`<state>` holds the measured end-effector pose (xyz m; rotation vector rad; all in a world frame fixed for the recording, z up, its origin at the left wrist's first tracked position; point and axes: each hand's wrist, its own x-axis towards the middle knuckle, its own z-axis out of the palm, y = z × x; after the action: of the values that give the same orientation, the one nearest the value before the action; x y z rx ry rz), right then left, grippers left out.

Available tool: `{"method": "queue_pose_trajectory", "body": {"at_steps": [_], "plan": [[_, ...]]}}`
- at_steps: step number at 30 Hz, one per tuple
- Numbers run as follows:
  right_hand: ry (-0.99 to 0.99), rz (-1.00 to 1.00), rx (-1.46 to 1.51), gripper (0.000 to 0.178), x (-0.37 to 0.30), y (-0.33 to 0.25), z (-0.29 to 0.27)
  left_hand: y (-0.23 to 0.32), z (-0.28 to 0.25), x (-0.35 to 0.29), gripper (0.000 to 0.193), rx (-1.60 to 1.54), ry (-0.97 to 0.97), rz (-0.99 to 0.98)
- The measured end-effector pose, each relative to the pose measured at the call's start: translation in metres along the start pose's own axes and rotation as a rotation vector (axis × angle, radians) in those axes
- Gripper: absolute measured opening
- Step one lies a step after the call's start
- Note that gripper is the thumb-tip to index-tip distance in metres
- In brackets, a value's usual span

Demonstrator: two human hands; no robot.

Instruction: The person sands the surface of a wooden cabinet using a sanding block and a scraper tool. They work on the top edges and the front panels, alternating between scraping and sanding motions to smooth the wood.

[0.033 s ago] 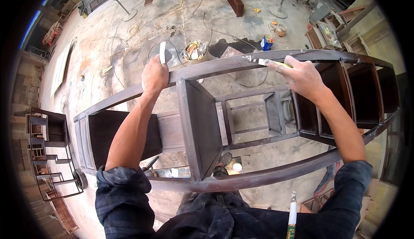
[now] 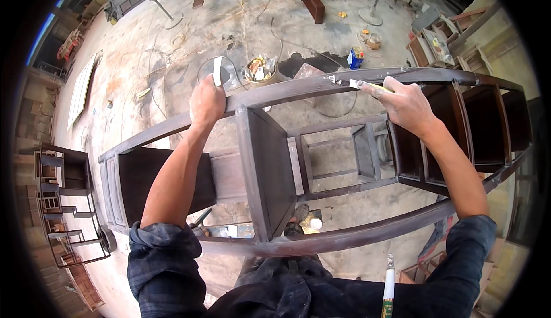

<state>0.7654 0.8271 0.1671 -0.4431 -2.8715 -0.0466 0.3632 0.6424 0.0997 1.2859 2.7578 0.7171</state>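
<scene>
A dark brown wooden furniture frame (image 2: 321,239) with shelves and panels stretches across in front of me. My left hand (image 2: 207,100) is closed around a flat white strip (image 2: 217,70) that sticks up above the fist, beside the far rail (image 2: 275,92). Over that rail's right part, my right hand (image 2: 403,103) pinches a small putty knife (image 2: 376,90) with a yellowish handle and a pale blade end pointing left. White smears of filler (image 2: 332,79) mark the rail just left of the blade. Whitish dust coats the right fingers.
Beyond the frame stand a bucket of rubbish (image 2: 260,69) and a blue can (image 2: 355,57); cords snake over the stained concrete floor. Small dark wooden boxes (image 2: 312,4) lie farther off. A shelf unit (image 2: 73,174) stands at left. A cigarette (image 2: 389,286) juts in at the lower edge.
My right hand and the putty knife have shifted slightly right along the far rail, away from the white smears. My left hand has hardly moved.
</scene>
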Motion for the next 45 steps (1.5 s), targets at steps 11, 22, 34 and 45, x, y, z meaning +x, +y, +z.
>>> {"method": "queue_pose_trajectory", "body": {"at_steps": [11, 22, 34, 45], "plan": [[0.138, -0.073, 0.001, 0.063, 0.009, -0.009, 0.019, -0.006, 0.005, 0.003, 0.028, -0.032, 0.008, 0.034], [0.139, -0.101, -0.056, 0.062, 0.013, -0.005, 0.01, -0.004, 0.002, 0.003, 0.03, -0.006, -0.013, -0.016], [0.037, -0.033, -0.036, 0.057, 0.01, -0.002, 0.0, 0.001, -0.002, 0.0, 0.03, -0.006, -0.018, -0.024], [0.026, 0.278, -0.051, 0.058, -0.058, -0.008, -0.035, -0.008, 0.003, 0.001, 0.032, -0.139, 0.08, 0.061]]}}
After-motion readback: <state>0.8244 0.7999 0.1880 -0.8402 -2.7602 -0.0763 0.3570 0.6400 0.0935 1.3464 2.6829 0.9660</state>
